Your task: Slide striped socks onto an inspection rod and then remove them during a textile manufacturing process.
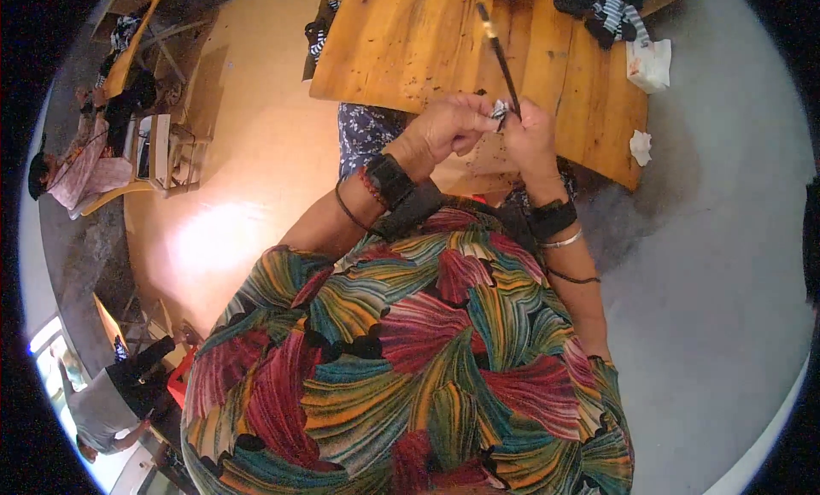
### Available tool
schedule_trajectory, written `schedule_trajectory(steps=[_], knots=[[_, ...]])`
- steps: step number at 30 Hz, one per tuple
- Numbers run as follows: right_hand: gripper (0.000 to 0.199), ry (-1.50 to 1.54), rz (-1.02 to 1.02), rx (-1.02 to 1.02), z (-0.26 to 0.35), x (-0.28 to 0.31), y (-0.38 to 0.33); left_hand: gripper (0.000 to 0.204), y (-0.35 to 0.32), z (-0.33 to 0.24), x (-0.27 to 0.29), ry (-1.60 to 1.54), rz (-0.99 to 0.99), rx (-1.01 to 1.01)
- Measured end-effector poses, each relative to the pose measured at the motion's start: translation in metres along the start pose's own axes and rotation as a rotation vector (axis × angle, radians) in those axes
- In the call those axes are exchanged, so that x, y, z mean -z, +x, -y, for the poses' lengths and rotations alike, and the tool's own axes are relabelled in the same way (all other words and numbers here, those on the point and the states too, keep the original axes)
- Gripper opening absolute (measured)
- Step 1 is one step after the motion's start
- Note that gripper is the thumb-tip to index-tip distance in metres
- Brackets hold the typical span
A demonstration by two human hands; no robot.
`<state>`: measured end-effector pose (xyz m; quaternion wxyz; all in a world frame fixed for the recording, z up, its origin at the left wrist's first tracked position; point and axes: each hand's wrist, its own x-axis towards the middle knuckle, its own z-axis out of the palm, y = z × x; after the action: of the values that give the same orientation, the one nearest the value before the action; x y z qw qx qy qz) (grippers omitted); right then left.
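In front of me, over the near edge of a wooden table, my two hands meet. My left hand is closed, pinching a small black-and-white piece that looks like striped cloth between thumb and fingers. My right hand is closed round the lower end of a thin dark stick-like tool. That tool slants up and to the left, with a pale band near its far tip. The right thumb lies against the black-and-white piece. Its lower part is hidden by the fingers.
Black-and-white striped cloth items lie heaped at the table's far right. A white box and crumpled white paper sit by the right edge. Dark crumbs dot the tabletop. Other people are at the left, away from my hands.
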<state>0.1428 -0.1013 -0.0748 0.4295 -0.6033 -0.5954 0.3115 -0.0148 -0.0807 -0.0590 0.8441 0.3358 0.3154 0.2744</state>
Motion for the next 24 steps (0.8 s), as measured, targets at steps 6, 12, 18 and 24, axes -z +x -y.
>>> schedule_trajectory(steps=[6, 12, 18, 24], knots=[[0.008, 0.386, 0.308, -0.436, 0.016, 0.011, -0.007, 0.018, 0.002, 0.014, 0.012, 0.092, -0.072, -0.003], [0.006, 0.974, 0.361, -0.71, 0.008, 0.007, -0.007, 0.02, 0.008, 0.02, 0.011, -0.102, -0.147, -0.061], [0.01, 1.182, 0.469, -0.701, 0.017, 0.013, -0.01, 0.016, 0.01, 0.018, 0.003, 0.024, -0.272, -0.219], [0.015, 0.644, 0.299, -0.475, 0.012, 0.013, -0.01, 0.012, 0.018, 0.024, -0.001, -0.153, -0.281, -0.331]])
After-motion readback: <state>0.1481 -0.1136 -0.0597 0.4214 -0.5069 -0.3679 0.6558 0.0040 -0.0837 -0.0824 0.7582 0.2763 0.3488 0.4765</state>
